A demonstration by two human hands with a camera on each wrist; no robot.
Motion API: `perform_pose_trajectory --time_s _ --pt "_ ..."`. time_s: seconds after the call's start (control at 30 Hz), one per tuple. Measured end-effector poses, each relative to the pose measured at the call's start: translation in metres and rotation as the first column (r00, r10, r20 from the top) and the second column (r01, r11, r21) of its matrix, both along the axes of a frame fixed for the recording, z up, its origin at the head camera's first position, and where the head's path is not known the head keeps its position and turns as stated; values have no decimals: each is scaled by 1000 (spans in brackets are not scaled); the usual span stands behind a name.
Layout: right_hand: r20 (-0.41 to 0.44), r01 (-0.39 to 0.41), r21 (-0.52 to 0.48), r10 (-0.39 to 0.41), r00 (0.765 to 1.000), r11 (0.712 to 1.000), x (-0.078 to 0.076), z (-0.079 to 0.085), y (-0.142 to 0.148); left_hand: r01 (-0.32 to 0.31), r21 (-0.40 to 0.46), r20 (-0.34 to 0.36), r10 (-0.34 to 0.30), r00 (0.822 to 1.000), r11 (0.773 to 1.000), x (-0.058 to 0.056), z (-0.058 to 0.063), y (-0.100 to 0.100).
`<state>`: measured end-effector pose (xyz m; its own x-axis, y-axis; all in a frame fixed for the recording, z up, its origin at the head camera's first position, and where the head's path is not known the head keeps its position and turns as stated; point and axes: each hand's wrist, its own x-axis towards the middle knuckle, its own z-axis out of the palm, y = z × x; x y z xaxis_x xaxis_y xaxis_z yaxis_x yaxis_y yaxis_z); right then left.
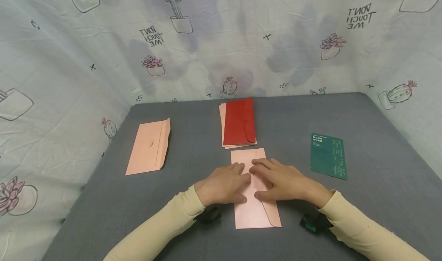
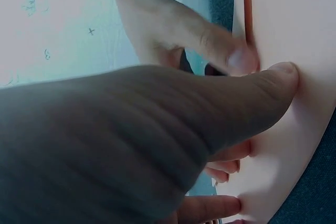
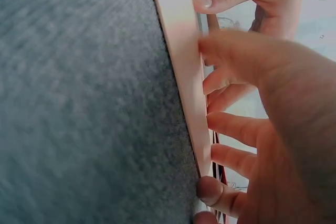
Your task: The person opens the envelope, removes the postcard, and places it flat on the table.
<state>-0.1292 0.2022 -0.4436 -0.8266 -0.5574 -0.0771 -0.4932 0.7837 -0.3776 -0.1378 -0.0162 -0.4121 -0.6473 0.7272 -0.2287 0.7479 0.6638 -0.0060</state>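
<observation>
A pink envelope (image 1: 253,215) lies flap side up on the grey table, its long sides running away from me. My left hand (image 1: 224,184) rests on its left half with the fingertips and thumb touching the paper. On the flap side, my right hand (image 1: 283,180) touches the envelope with spread fingers and thumb. The left wrist view shows the left thumb (image 2: 262,93) against the paper near the flap edge, with the right thumb close by. In the right wrist view the right hand's fingertips (image 3: 215,121) meet the envelope, seen nearly edge-on.
A red envelope (image 1: 238,123) lies on a pile of pink ones just beyond. Another pink envelope (image 1: 146,148), its side flap slightly raised, lies at the left. To the right is a green card (image 1: 328,155) with printed characters. A patterned cloth (image 1: 221,42) hangs behind the table.
</observation>
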Motion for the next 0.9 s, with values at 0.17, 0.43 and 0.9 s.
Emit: perform_pose_trajectory --time_s 0.17,0.43,0.9 --pt "-26 -4 19 4 1000 1000 2 1 -3 -7 -1 7 7 1000 1000 -1 0 0" --pt "47 -29 18 28 998 999 1 4 1 -26 -1 24 26 999 1000 0 -2 1" --pt "155 -63 -51 70 985 997 -5 6 11 -17 -28 4 17 1000 999 2 -2 4"
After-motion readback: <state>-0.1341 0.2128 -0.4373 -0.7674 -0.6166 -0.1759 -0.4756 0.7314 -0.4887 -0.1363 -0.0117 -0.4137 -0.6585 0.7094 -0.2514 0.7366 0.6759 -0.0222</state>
